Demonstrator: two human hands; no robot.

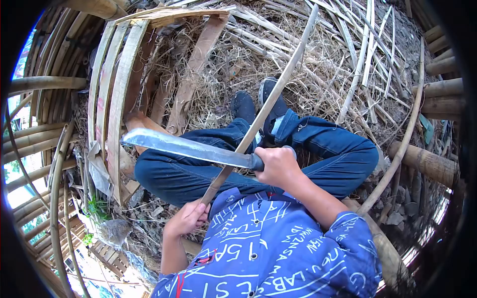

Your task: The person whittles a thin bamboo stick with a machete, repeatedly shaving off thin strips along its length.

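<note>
My right hand [279,166] is closed round the dark handle of a large knife [186,148], in front of my body. The wide blade points left and crosses a long bamboo strip [268,104]; whether the two touch I cannot tell. Near my waist, my left hand [191,217] grips the strip's lower end. From there the strip slants up and to the right, past my shoes, to the top of the view. My bent legs in blue jeans lie below the blade and strip.
A wooden slatted crate [121,94] lies at the upper left. Shavings [213,89] cover the ground round my shoes, with split strips [365,54] at the upper right. Bamboo poles [430,164] stand along both sides, and a long curved pole [405,144] leans at the right.
</note>
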